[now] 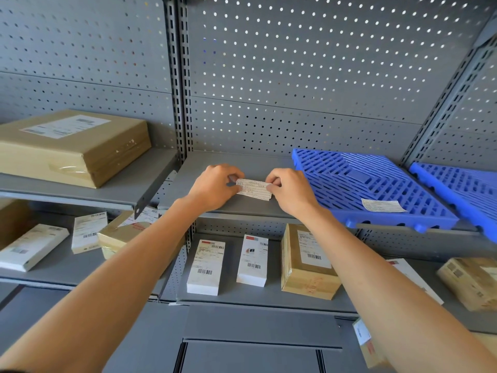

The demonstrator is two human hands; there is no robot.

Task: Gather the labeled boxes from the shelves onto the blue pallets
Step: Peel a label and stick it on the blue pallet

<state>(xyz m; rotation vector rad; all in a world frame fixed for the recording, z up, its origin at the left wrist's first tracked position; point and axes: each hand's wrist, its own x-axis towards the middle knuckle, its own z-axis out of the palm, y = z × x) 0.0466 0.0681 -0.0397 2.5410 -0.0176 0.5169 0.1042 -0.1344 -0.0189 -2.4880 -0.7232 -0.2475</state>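
Both my hands hold a small white paper slip [254,189] over the grey upper shelf [242,162]. My left hand [215,187] pinches its left end and my right hand [291,191] pinches its right end. To the right on the same shelf lies a blue pallet [363,181] with another paper slip [382,205] on it. A second blue pallet [460,189] lies further right. Labeled boxes stand on the lower shelf: two white ones [205,266] [252,259] and a brown one [306,262].
A large brown labeled box [72,144] sits on the upper left shelf. More white and brown boxes [88,232] lie on the lower left shelf, and others [470,281] at the lower right. A slotted upright [183,90] divides the shelf bays.
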